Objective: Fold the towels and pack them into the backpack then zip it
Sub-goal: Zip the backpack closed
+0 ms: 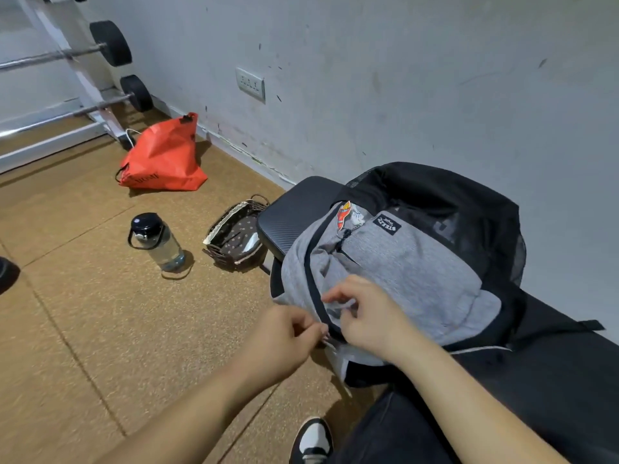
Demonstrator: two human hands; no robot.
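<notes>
Grey, soft backpack (402,272) sags on the tabletop (294,212) — left hand (284,339) pinches the zip end, right hand (365,316) grips fabric beside it; hold cloth taut.

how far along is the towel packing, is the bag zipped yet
No loose towels are in view, so packing looks done, though the inside of the backpack on the bench is hidden. In hand: the left hand pinches at the near end of the black zipper track while the right hand holds the grey fabric. Whether any zipping remains is unclear.
</notes>
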